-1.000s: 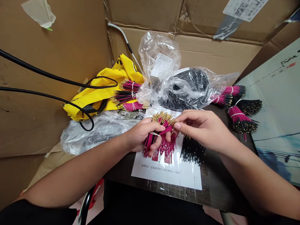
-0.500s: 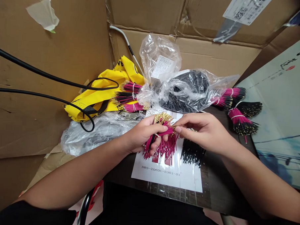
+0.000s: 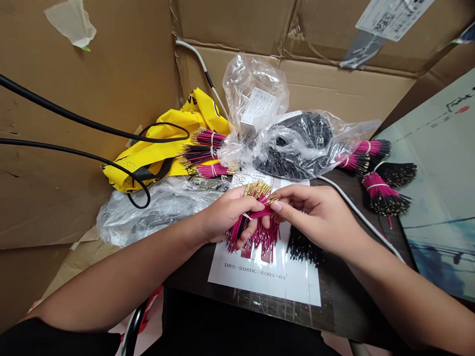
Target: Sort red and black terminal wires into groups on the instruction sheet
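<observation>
My left hand [image 3: 228, 212] is closed around a bundle of short pink wires [image 3: 264, 209] with gold tips, its thumb pressed on top. A white tie and some black strands show at the palm. Thumb and forefinger of my right hand [image 3: 318, 215] pinch the gold tips at the bundle's right end. Just below, a loose pile of pink wires [image 3: 267, 237] lies on a white printed sheet [image 3: 256, 284]. Black wires [image 3: 303, 249] lie partly under my right hand.
Clear plastic bags with black wires [image 3: 297, 149] stand behind my hands. Tied pink and black bundles [image 3: 384, 194] sit at right, more [image 3: 203, 153] at left by a yellow bag [image 3: 143, 163]. Black cables [image 3: 86, 124] cross from the left. Cardboard walls [image 3: 343, 93] enclose the dark table [image 3: 350, 303].
My right hand has shifted slightly left and down along the wire tips, its fingers still pinching. More of a white cable shows behind it. My left hand keeps its hold.
</observation>
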### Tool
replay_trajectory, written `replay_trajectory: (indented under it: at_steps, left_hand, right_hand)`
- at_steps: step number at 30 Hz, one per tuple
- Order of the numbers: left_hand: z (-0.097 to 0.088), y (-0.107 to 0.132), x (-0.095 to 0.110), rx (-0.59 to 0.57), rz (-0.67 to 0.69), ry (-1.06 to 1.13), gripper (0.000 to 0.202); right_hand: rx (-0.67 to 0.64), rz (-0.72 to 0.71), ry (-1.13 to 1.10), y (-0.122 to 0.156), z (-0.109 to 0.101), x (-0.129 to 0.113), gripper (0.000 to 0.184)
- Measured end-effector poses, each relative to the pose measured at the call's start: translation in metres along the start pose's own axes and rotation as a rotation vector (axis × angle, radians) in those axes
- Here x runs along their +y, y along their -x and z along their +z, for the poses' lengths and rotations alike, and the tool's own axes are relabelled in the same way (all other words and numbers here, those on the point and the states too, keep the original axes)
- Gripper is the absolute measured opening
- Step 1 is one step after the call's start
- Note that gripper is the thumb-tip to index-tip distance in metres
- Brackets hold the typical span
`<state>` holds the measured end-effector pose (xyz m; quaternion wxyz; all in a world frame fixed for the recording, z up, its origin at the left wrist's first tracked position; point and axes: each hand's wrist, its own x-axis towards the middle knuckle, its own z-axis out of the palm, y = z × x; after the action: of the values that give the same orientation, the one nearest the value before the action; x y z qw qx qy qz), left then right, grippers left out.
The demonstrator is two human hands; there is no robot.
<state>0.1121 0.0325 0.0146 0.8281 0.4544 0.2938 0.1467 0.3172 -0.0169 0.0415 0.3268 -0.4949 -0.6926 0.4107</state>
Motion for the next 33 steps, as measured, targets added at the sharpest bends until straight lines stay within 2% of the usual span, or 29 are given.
replay_trajectory:
  at_steps: [3, 10, 20, 29, 33]
  left_hand:
    - [-0.002, 0.0, -0.002, -0.023, 0.009, 0.009, 0.025]
    - [-0.001, -0.001, -0.002, 0.007, -0.01, 0.01, 0.018]
    - [0.0, -0.002, -0.004, -0.019, -0.005, 0.008, 0.02]
    - [0.0, -0.003, -0.003, 0.0, 0.023, 0.037, 0.024]
    - [-0.002, -0.002, -0.004, 0.009, 0.009, 0.035, 0.028]
  right_hand:
    - [0.021, 0.031, -0.059, 0.001, 0.003, 0.003, 0.021]
    - [0.037, 0.091, -0.268, 0.0, 0.011, 0.001, 0.017]
    - [0.078, 0.214, -0.332, -0.008, 0.018, 0.005, 0.025]
    - [0.173, 0.127, -0.202, -0.001, 0.017, 0.009, 0.02]
    - [0.148, 0.089, -0.174, 0.0, 0.017, 0.007, 0.016]
